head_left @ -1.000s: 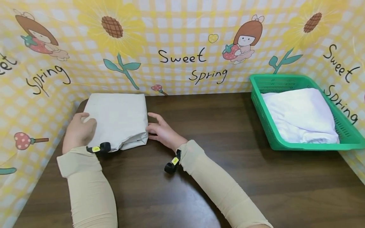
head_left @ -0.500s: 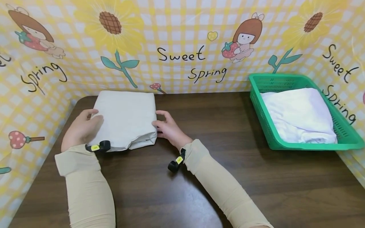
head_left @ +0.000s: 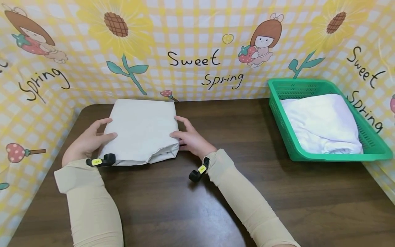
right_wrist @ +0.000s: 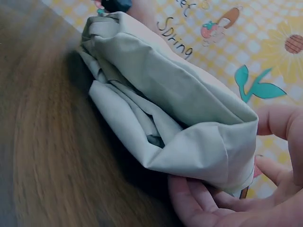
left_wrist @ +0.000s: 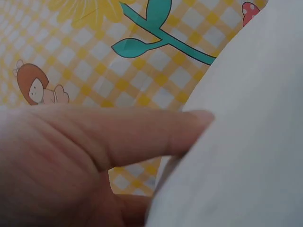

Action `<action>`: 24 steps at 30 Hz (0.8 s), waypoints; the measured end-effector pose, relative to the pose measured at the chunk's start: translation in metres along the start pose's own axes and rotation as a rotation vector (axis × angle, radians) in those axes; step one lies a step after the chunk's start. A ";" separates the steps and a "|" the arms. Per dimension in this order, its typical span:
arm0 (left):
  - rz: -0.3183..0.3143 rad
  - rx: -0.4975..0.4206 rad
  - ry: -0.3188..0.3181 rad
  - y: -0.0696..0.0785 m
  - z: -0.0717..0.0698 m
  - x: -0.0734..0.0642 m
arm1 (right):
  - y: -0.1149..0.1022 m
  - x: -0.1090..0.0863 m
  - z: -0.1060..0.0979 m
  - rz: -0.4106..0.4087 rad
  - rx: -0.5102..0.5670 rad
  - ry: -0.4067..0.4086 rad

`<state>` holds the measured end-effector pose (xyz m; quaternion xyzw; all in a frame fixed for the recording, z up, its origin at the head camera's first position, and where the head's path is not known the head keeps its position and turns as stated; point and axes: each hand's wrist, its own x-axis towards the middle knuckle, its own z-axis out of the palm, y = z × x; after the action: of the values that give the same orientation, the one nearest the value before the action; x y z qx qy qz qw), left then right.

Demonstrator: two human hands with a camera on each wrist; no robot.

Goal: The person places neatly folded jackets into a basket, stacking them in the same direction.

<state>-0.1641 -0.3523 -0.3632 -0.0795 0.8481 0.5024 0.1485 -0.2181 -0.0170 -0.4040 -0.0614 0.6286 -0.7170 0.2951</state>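
A folded off-white cloth (head_left: 142, 130) lies at the left back of the table between both hands. Its layered, creased folds face the right wrist camera. My left hand (head_left: 83, 142) holds the cloth's left side, thumb over the top edge and the other fingers along the side. On the opposite side, my right hand (head_left: 195, 140) grips the cloth with the thumb at its top edge. In the right wrist view, fingers (right_wrist: 187, 201) of that hand reach beneath the bundle, and their tips are hidden. The left wrist view shows the left thumb (left_wrist: 156, 130) against the white fabric.
A green plastic basket (head_left: 280, 120) stands at the back right, holding a folded white cloth (head_left: 322, 123). A yellow checked printed sheet (head_left: 191, 31) walls the back and sides of the brown wooden table (head_left: 160, 202). Each wrist carries a small black camera (head_left: 199, 170).
The folded cloth has slid to the right along the table, with both hands moving along at its sides. The left thumb has spread farther from the index finger. The basket has stayed put.
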 end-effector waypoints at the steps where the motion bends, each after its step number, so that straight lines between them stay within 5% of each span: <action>1: 0.003 -0.030 -0.016 -0.002 0.001 0.002 | -0.001 -0.001 -0.002 0.004 -0.006 -0.009; 5: 0.008 -0.106 -0.055 -0.005 0.004 0.008 | -0.002 -0.003 -0.011 0.018 -0.025 -0.046; 24: -0.014 -0.131 -0.028 -0.006 0.008 0.017 | 0.000 -0.011 -0.022 0.012 -0.061 -0.087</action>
<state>-0.1769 -0.3483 -0.3776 -0.0877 0.8107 0.5568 0.1584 -0.2192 0.0071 -0.4058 -0.0979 0.6371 -0.6923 0.3244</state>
